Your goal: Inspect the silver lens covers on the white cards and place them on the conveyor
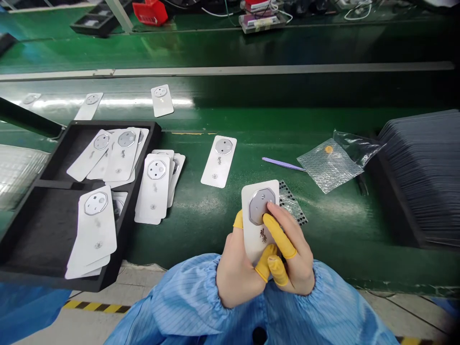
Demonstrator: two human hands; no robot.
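Observation:
A white back cover [254, 225] with a silver octagonal camera plate is held upright over the green table. My left hand [237, 268] grips it from below and behind, in yellow finger cots. My right hand [293, 254] holds its right edge, and the yellow-cotted forefinger presses on the octagonal plate. Just behind the cover lies a small clear sheet with black dots [293, 203].
A black tray [46, 230] at left holds several white covers. More lie in a pile [156, 187], one alone [219, 160] and others on the belt [161, 99]. A purple tool [282, 164], bubble wrap [328, 165] and a dark stack of sheets [424, 172] are at right.

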